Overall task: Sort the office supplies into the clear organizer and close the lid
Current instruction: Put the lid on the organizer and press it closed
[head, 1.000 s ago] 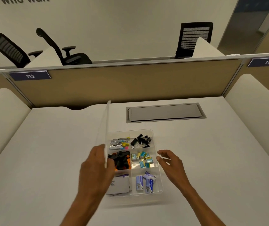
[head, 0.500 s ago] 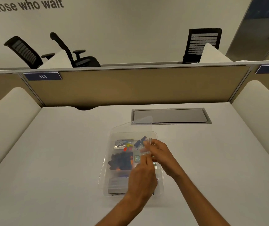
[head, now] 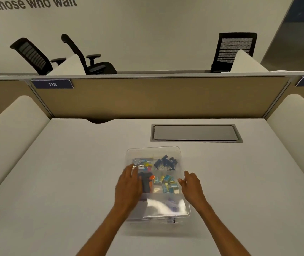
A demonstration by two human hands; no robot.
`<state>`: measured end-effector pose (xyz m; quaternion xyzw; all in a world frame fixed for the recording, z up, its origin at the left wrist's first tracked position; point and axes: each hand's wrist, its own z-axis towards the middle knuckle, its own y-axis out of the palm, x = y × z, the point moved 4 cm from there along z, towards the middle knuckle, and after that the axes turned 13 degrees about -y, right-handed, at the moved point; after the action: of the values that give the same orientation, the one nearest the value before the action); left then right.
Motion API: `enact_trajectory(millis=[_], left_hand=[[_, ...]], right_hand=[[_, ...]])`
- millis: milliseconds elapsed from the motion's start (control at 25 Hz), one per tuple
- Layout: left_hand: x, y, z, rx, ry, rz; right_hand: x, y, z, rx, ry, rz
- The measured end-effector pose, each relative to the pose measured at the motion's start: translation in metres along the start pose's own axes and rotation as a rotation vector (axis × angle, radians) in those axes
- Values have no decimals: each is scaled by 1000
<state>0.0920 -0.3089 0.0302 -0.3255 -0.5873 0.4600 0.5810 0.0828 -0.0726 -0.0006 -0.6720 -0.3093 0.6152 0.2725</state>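
Lid (head: pixel 163 204) down on organizer (head: pixel 129 154); left hand (head: pixel 129 187) flat atop, fingers spread; right hand (head: pixel 190 185) at right edge, fingers curled loosely.

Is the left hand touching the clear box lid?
Touching. The head view shows the left hand lying flat on the clear lid of the organizer, its palm covering the box's left side.

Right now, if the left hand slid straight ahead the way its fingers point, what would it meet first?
Probably nothing: the left hand rests on the organizer's closed lid, fingers aimed away across it. Past the lid's far edge lies bare desk, though depth is hard to judge.
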Motion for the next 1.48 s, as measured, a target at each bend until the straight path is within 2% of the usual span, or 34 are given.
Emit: enact_trajectory(millis=[240,440,560,640,800,960,1080,1360,1480], left_hand=[[-61,31,8,-219,-91,-205],[-73,42,10,-284,-209,-486],[-71,39,11,-334,-314,-574],[-65,34,10,-338,-323,-606],[-62,34,11,-211,-182,-419],[-65,49,12,-212,-95,-346],[-66,59,24,-160,-15,-147],[-41,68,42,-197,25,66],[-37,75,49,-199,32,81]], right_hand=[[4,11,-16,7,5,-108],[5,18,-20,-3,4,-143],[5,25,-19,-33,-7,-189],[4,27,-19,-49,-16,-219],[-4,33,-23,-79,-32,-290],[-13,41,-9,-76,-178,-330],[-23,46,4,-129,-225,-326],[-25,69,33,-96,-300,-407],[-26,67,41,-83,-293,-428]])
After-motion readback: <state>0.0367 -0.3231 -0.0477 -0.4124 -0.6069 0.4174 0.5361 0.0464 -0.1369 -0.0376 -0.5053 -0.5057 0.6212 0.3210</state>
